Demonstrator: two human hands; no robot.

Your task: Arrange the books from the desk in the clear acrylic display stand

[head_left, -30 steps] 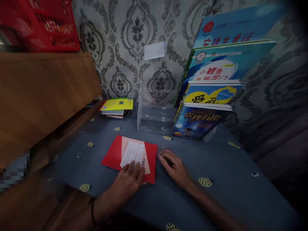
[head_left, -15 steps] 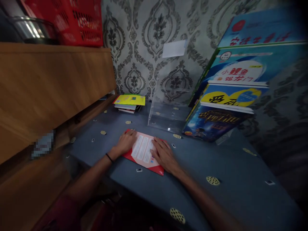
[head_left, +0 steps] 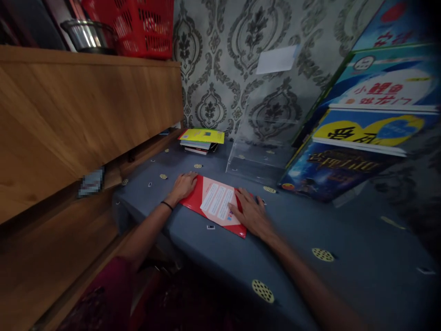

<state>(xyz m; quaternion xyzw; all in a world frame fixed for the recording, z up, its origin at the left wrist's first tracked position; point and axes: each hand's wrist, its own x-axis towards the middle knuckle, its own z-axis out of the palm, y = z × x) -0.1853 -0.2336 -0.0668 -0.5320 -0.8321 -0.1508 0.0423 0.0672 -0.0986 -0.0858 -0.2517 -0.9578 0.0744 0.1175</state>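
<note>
A thin red and pink book (head_left: 215,201) lies flat on the cloth-covered table, its printed text panel facing up. At its left end rests my left hand (head_left: 185,186), open, palm down, fingers stretched out along the edge. My right hand (head_left: 253,212) lies spread over the right end, thumb reaching toward the text and fingers on and past the edge. Neither hand grips anything.
Behind the book stands a clear acrylic rack (head_left: 262,158). Another rack to its right holds several picture books (head_left: 370,131). A small stack of books (head_left: 202,136) sits at the back. On the left, a wooden cabinet (head_left: 89,101) carries a red basket (head_left: 148,30) and a metal pot (head_left: 91,36).
The camera view has turned left, so the scene sits farther right. Both hands have shifted outward a little on the book, uncovering more of its cover.
</note>
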